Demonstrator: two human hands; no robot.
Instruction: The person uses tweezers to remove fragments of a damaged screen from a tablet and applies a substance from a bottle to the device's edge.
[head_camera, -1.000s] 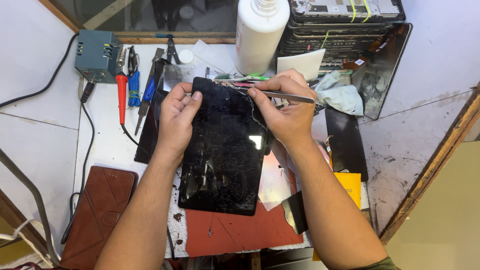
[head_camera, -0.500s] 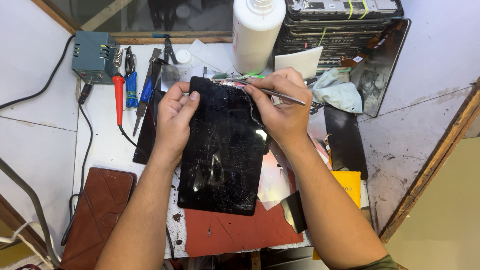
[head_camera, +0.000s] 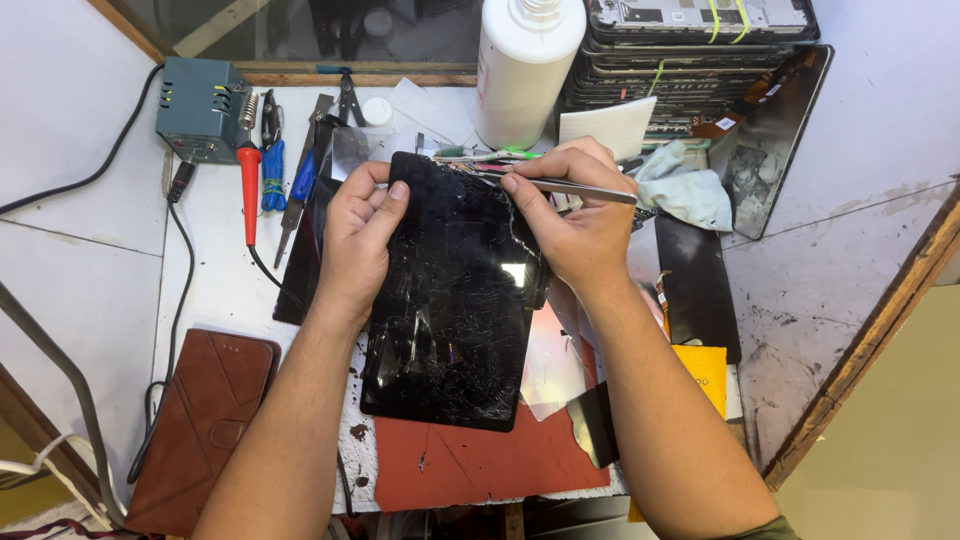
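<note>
A black tablet (head_camera: 450, 310) with badly cracked glass lies tilted on the white bench in the head view. My left hand (head_camera: 358, 235) grips its upper left edge, thumb pressed on the glass. My right hand (head_camera: 575, 215) rests on the upper right corner and pinches thin metal tweezers (head_camera: 585, 188), whose tip sits at the tablet's top edge among broken glass.
A red mat (head_camera: 480, 460) lies under the tablet. A soldering station (head_camera: 198, 108) and hand tools (head_camera: 275, 165) stand at the back left, a white bottle (head_camera: 525, 70) and stacked devices (head_camera: 690, 60) behind. A brown case (head_camera: 205, 425) lies left, a dark panel (head_camera: 698, 285) and yellow card (head_camera: 703, 372) right.
Both hands keep their hold on the tablet. The tweezers' tip has shifted slightly along the top edge; the tablet stays almost in place.
</note>
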